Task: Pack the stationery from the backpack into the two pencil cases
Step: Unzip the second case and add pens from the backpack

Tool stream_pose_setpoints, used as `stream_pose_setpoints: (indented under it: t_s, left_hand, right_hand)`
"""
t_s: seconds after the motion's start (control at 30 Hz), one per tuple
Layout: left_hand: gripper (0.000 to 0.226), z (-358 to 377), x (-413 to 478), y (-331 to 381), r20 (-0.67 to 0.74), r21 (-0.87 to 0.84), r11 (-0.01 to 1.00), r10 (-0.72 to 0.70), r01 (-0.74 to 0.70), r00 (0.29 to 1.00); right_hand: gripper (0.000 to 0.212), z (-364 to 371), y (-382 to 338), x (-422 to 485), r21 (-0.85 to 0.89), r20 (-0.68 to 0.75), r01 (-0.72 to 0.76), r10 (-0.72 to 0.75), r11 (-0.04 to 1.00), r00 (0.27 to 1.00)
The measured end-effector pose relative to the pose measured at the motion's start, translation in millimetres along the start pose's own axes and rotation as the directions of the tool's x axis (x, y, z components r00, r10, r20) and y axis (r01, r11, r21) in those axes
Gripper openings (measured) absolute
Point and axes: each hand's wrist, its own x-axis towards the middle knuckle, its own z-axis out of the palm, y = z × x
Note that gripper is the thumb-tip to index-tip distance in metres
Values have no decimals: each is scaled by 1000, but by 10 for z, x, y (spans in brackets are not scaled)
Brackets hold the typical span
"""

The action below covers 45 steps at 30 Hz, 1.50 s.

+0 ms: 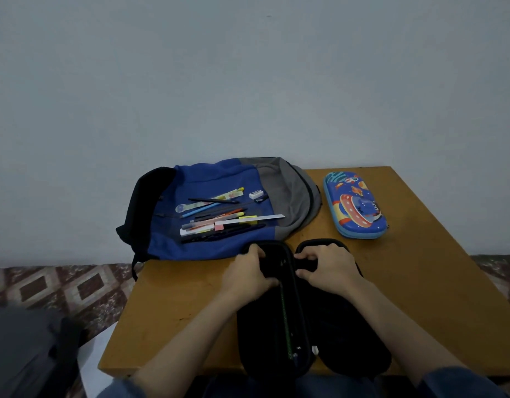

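Left hand [248, 272] and right hand [329, 268] each grip 1 half of the open black pencil case [265, 343], which reaches the surface's [176, 311] near edge; a careless tug could likely slide it off.

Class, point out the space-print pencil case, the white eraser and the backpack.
space-print pencil case [355, 208], head view, lid centre.
white eraser [256, 194], head view, top face.
backpack [213, 179], head view, blue panel.
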Motion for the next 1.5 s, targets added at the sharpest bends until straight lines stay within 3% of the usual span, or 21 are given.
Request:
stream_pose_setpoints:
  t_s: [0.13, 0.2, 0.27, 0.33, 0.4, 0.47, 0.53, 0.73, 0.93, 1.07, 1.2, 1.3, 1.33, 1.5]
  left_hand:
    - [9, -401, 364, -198, -310, -183, 978, 39, -100, 950]
    - [14, -667, 603, -401, -482, -191, 978, -19, -84, 876]
    - [18, -869, 816, -631, -552, -115, 993, -51, -16, 832]
    - [22, -984, 998, -847, -529, -34, 995, -96, 92, 843]
    - [28, -1025, 1138, -1002, -421, 75, 980, -134, 182, 897]
    - [33, -1002, 1219, -1087, -285, 238, 952, -120, 192, 951]
    - [33, -956, 1268, -1135, -292, 288, 942, -87, 174, 953]
    - [16, -920, 1217, -1174, -417, 122, 980, -95, 159, 904]
    - [15, -1009, 950, -1043, -541, -116, 993, -31, -38, 841]
    - [9, -1178, 727, -830, -633, -371, 900, -63, -230, 772]
    - [15, -1306, 522, -592, -678, -586, 684, -122, -434, 725]
    - [6, -1270, 333, -396, -665, -638, 582, -87, -504, 742]
    - [15, -1238, 266, -350, -661, -636, 576, -62, -514, 748]
    - [26, -964, 79, -287, -604, -568, 677, 44, -469, 795]
  right_hand:
    - [38, 58, 46, -7, 23, -36, 9, -8, 1000, 999]
    - [39, 79, 62, -7, 25, -53, 13, -12, 1000, 999]
    - [39, 88, 73, -5, 16, -58, 25, -24, 1000, 998]
    - [40, 102, 79, -10, 23, -62, 28, -27, 999, 998]
    - [40, 115, 88, -11, 28, -68, 25, -23, 999, 997]
    - [40, 119, 92, -5, 21, -66, 23, -21, 1000, 998]
    - [40, 123, 95, 2, 27, -66, 17, -16, 999, 998]
    - [40, 143, 92, -6, 39, -67, 0, 3, 999, 998]
    - [40, 91, 80, -13, 59, -57, -2, 5, 998, 998]
    - [38, 86, 71, -43, 75, -52, -7, 11, 997, 999]
    - [38, 60, 55, -29, 86, -33, -12, 15, 996, 999]
    - [37, 57, 57, -10, 86, -22, -20, 22, 996, 1000]
    - [37, 57, 51, -18, 85, -24, -19, 21, 996, 999]
    - [36, 42, 48, -48, 112, -35, -10, 14, 994, 999]
